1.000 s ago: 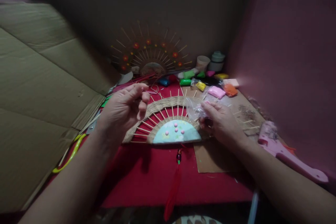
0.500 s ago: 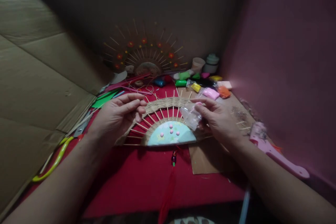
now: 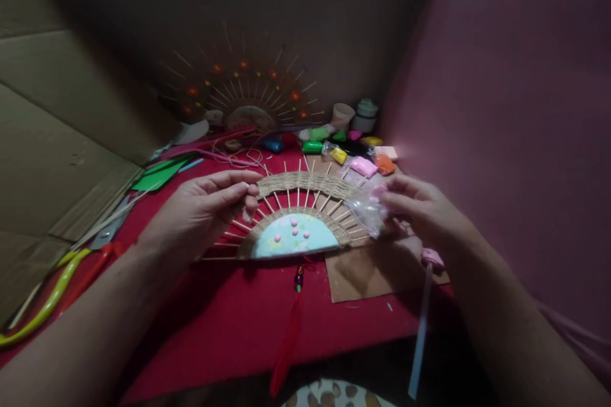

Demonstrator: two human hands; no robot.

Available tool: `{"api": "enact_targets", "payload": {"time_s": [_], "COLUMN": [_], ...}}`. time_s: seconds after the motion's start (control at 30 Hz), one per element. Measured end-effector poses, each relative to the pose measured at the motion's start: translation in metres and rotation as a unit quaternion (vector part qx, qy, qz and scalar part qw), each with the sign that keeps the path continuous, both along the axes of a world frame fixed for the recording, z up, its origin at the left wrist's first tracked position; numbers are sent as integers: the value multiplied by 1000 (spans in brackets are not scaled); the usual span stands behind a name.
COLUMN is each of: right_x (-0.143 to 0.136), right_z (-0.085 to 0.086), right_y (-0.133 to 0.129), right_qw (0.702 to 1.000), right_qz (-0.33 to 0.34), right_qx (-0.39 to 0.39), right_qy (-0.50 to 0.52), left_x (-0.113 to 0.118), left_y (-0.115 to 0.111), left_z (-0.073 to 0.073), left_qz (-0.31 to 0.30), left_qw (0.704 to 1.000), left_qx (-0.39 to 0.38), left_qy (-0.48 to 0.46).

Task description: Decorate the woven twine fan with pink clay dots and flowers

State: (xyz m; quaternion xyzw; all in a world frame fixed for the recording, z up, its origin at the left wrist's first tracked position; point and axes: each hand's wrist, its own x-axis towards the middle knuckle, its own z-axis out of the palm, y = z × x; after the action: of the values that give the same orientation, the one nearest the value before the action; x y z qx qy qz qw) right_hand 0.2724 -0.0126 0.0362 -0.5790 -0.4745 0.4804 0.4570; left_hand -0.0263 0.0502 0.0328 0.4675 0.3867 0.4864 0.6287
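My left hand is closed in a pinch above the left part of a woven fan. Whatever its fingertips may hold is too small to make out. In my right hand is a clear plastic bag with pink clay inside, gripped between thumb and fingers over the fan's right side. The fan lies on red cloth, its thin sticks spread out. On its light blue half-round centre sit several small pink balls. A dark bead and a red tassel trail from its lower edge.
Yellow-and-red-handled scissors and green sheets lie at left. Behind are clay packets, a cup, a jar and a flowered fan. Cardboard and a translucent stick are at right.
My right hand has moved right, away from the left, carrying the bag of pink clay. My left hand keeps its pinch. The view has shifted, so the fan appears farther left.
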Motion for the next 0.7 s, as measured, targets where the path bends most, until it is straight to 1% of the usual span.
{"api": "enact_targets", "payload": {"time_s": [0.1, 0.13, 0.17, 0.23, 0.3, 0.4, 0.47, 0.53, 0.6, 0.7], "right_x": [19, 25, 30, 37, 40, 37, 32, 28, 25, 23], "right_z": [1, 1, 0, 0, 0, 0, -3, -8, -15, -25], "right_y": [-16, -18, -20, -18, -13, -8, -10, -15, -22, -33], "right_qw": [997, 995, 993, 983, 966, 940, 929, 918, 901, 862], "right_qz": [21, 17, 13, 9, 41, 119, 150, 154, 146, 100], "right_qx": [-44, -44, -33, 15, 47, 48, 50, 54, 53, 73], "right_qy": [-58, -85, -116, -185, -251, -315, -336, -361, -404, -492], "left_x": [0, 0, 0, 1, 3, 4, 4, 4, 3, 1], "left_y": [1, 2, 2, 1, 0, -1, -1, -1, 0, 2], "left_z": [-1, -2, -2, -3, -2, 0, 1, 1, 0, -3], "left_qz": [3, 1, -3, -6, -1, 7, 9, 8, -1, -17], "left_qw": [1000, 1000, 1000, 1000, 1000, 1000, 1000, 1000, 1000, 1000], "left_qx": [-2, -2, -1, 0, 5, 8, 5, 4, 5, 2], "left_qy": [17, 23, 28, 29, 22, 17, 21, 23, 22, 25]}}
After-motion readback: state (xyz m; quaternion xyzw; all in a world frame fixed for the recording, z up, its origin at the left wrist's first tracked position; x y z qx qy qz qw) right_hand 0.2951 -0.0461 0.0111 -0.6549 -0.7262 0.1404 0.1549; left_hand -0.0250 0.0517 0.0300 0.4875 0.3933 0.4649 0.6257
